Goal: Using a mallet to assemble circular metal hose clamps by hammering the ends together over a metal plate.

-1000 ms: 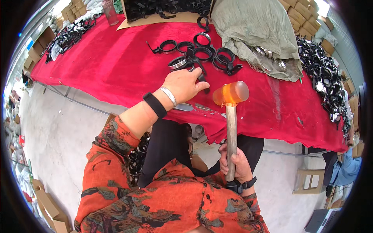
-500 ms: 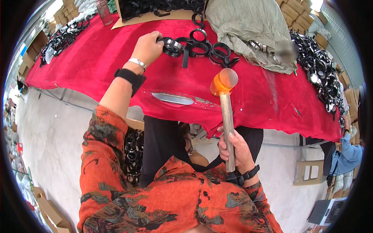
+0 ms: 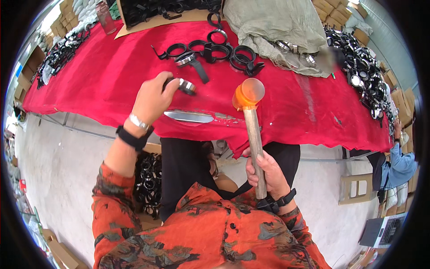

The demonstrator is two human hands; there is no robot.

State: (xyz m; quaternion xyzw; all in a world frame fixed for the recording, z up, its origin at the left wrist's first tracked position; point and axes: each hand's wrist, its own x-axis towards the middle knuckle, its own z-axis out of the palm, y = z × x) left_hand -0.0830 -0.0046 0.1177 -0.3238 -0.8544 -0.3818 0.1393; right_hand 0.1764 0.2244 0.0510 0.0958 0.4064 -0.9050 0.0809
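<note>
My left hand is over the red cloth, fingers closed round a black and silver ring, slightly blurred. Beyond it lie several black rings with tabs, some touching each other. One black ring with a silver band leans with a flat strap-like tab pointing toward me. My right hand is wrapped round the wooden handle of a mallet. The mallet stands upright, its orange head raised in front of the cloth.
The red-covered table has a metal strip near its front edge. A box of black parts, a greenish sack with silver rings and a dark heap of parts stand around. Another person is at far right.
My left hand has come back toward me from the group of rings, carrying one ring. The view has shifted slightly; my right hand keeps the mallet upright.
</note>
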